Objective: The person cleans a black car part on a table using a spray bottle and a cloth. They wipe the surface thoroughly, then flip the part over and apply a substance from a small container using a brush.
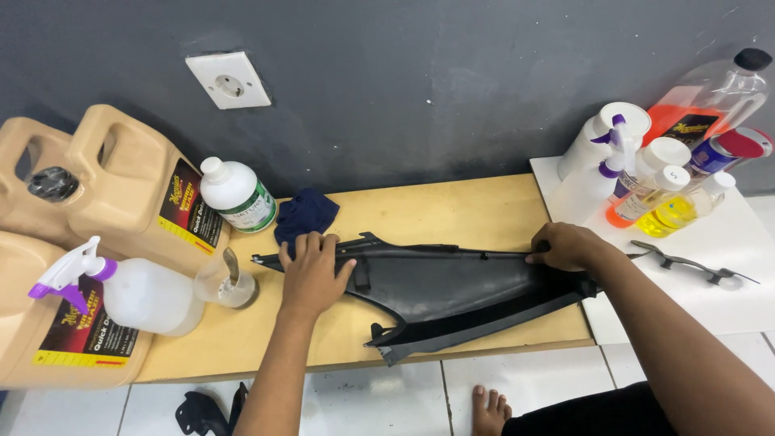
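A black plastic fairing panel [452, 295] lies across the wooden desk [452, 210]. The left hand [311, 270] presses flat, fingers spread, on its left end (just near a dark blue cloth [305, 214]); the right hand [565, 246] pinches its far right edge.

We see a black panel [452, 295] on our pale wooden board [452, 210]; left of the panel, a navy cloth [305, 214] and tan jugs [121, 182] with black-and-yellow labels.
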